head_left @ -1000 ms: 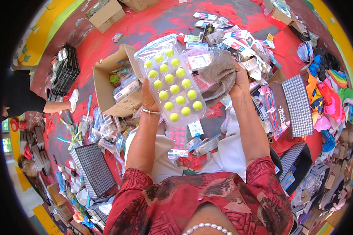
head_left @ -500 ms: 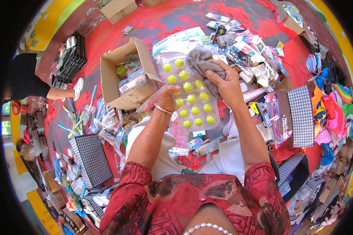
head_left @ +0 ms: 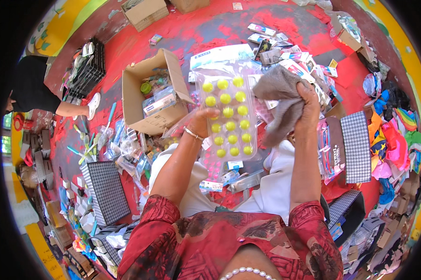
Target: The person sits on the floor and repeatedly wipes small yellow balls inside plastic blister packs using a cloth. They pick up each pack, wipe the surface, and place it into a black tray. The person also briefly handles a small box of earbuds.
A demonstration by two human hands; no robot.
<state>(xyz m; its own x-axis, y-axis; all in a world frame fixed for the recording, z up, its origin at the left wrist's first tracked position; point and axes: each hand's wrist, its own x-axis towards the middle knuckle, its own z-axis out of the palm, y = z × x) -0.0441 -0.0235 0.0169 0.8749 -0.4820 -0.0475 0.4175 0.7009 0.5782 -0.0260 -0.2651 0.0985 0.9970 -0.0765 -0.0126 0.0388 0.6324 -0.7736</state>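
Note:
My left hand (head_left: 200,122) grips the left edge of a clear plastic blister pack (head_left: 229,125) with rows of yellow-green balls, thumb over its front. The pack is held upright above my lap. Close to its right side, my right hand (head_left: 308,105) is closed round a bunched grey cloth (head_left: 276,86); the cloth hangs down and is apart from the balls. Above the pack shows a white card strip (head_left: 219,56); whether it belongs to the pack I cannot tell. Below, a pink beaded pack (head_left: 213,169) lies between my legs, partly hidden.
An open cardboard box (head_left: 147,119) with packaged goods stands left of the pack. Several small boxes (head_left: 296,65) are heaped at far right. Houndstooth bins (head_left: 108,191) lie at left and right. Colourful cloths (head_left: 397,140) pile at the right edge. A person's leg (head_left: 75,108) is at far left.
My right hand has moved right with the cloth, off the pack's upper corner. The pack now stands straighter, with its rows of balls uncovered. My left hand keeps its hold.

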